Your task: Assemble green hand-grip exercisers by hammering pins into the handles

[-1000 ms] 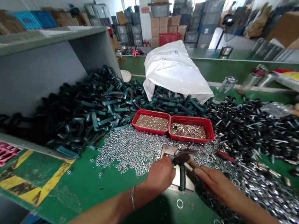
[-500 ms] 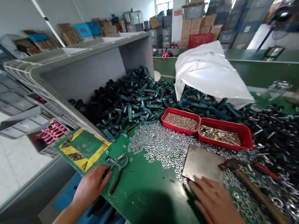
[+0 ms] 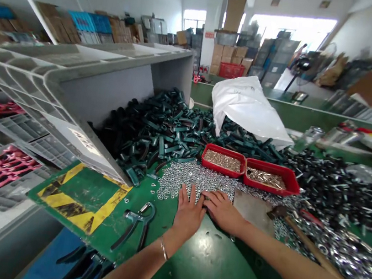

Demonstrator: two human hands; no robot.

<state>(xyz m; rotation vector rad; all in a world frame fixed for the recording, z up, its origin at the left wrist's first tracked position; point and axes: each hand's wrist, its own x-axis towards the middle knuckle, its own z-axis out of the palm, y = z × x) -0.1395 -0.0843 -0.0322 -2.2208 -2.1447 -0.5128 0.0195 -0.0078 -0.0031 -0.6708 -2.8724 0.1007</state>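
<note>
My left hand point(image 3: 190, 213) rests with spread fingers at the near edge of a heap of small shiny metal rings point(image 3: 181, 175). Beside it, my right hand point(image 3: 223, 211) lies flat with fingers stretched over the same rings; the fingertips of both hands nearly meet. I see nothing held in either. Left of my hands, a hand grip strengthener point(image 3: 140, 218) with a spring lies on the green table point(image 3: 224, 260). A flat metal plate point(image 3: 254, 212) is just right of my right hand, and a hammer point(image 3: 304, 232) lies with its head by that plate.
Two red trays point(image 3: 222, 168) of small metal parts stand behind the rings. A grey crate point(image 3: 113, 62) on its side spills dark green handles point(image 3: 176, 131). A white bag point(image 3: 246, 104) lies behind; black-and-silver parts point(image 3: 334, 188) are heaped right. Pink parts point(image 3: 5, 167) fill bins at left.
My left hand has left the grip strengthener and moved right to the rings. My right hand has moved left from the metal plate to join it. The camera view has shifted.
</note>
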